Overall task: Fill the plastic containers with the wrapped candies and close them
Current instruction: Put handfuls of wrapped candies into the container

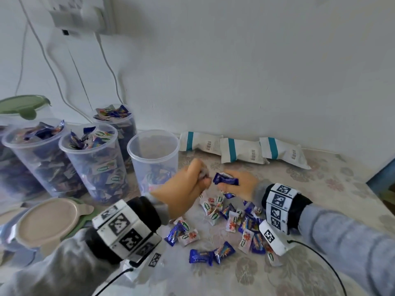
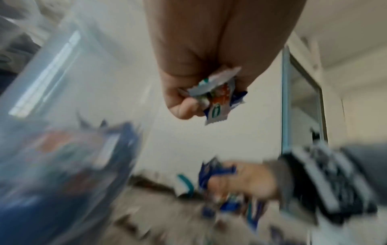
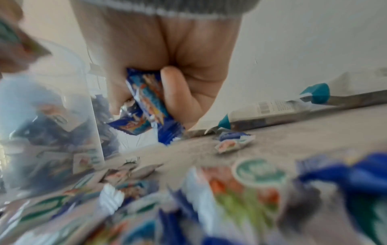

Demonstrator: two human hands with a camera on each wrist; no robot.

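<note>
My left hand (image 1: 188, 182) grips a bunch of wrapped candies (image 2: 217, 97), raised just right of a clear plastic container (image 1: 154, 159) that holds a few candies at its bottom. My right hand (image 1: 237, 184) grips blue-wrapped candies (image 1: 225, 179) (image 3: 146, 102) close beside the left hand, above the loose candy pile (image 1: 230, 223) on the table. Three clear containers (image 1: 94, 161) to the left are heaped full of candies and stand without lids.
A beige lid (image 1: 49, 221) lies at the front left on a green lid. A green-lidded container (image 1: 21, 107) stands at the far left. Three white packets with teal stripes (image 1: 241, 152) lie along the wall. Cables hang on the wall behind.
</note>
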